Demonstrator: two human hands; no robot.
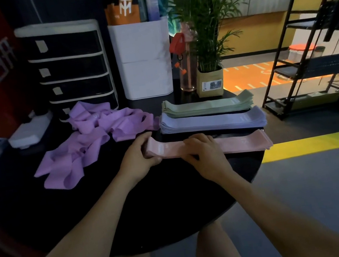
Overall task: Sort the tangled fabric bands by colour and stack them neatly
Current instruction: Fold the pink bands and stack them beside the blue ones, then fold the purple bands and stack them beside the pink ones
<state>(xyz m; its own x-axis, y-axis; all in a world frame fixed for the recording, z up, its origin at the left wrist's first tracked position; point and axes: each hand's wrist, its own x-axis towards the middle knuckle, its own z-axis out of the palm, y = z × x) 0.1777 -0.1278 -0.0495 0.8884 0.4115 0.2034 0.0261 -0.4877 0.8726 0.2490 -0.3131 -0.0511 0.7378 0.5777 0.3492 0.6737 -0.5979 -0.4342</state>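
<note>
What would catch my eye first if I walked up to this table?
Probably the bright purple tangle of bands sprawled over the left of the black table. Right of it lie neat flat stacks, green behind lavender. Nearest, the left hand and right hand hold down a pink stack.

Bare arms and hands, no sleeves

Left hand (140, 154) and right hand (200, 149) show no rings, watch or gloves; both forearms are uncovered, and bare knees show below the round black table (66, 211).
</note>
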